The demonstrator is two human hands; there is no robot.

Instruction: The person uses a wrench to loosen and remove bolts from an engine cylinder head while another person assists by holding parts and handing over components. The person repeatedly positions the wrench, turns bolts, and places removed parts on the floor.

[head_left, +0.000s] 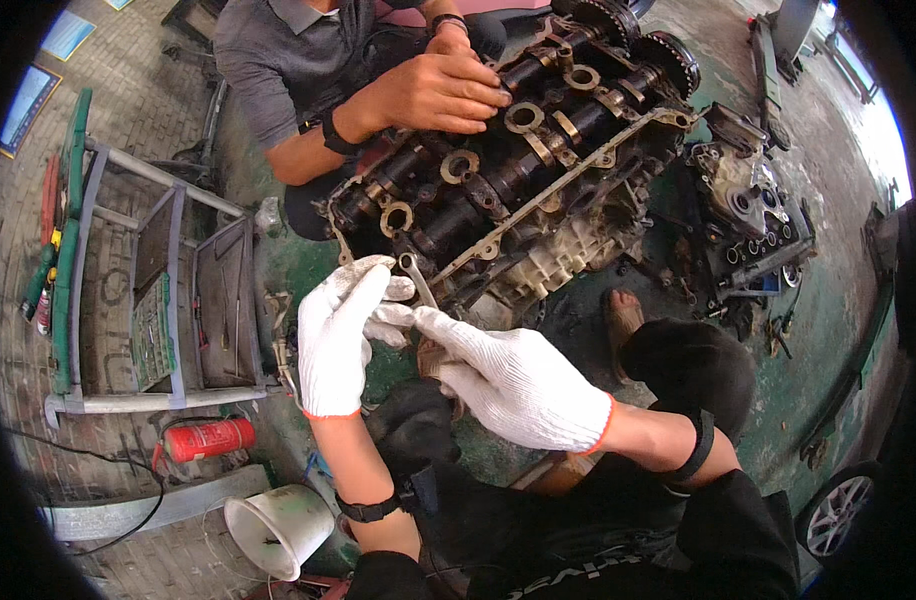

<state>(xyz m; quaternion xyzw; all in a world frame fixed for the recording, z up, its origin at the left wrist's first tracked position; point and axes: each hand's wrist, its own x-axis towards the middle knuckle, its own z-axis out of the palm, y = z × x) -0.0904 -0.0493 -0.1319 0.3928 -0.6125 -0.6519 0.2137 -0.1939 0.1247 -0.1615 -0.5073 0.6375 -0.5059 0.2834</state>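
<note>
An engine cylinder head (543, 260) with two dark, oily camshafts (498, 195) lies across the upper middle. My right hand (518, 385), in a white knit glove, is closed on a combination wrench (421, 283), its ring end raised at the head's near left end. My left hand (338, 335), gloved alike, is beside that ring end with fingers curled; what is between its fingertips, if anything, is too small to make out. A co-worker's bare hand (443, 95) rests over the upper left of the camshafts.
Removed engine parts (748, 240) lie at right. A metal tool cart (156, 395) with tools stands left, above a red fire extinguisher (208, 436) and a white bucket (278, 530). My bent leg (698, 370) is beside the engine. A wheel (838, 510) shows lower right.
</note>
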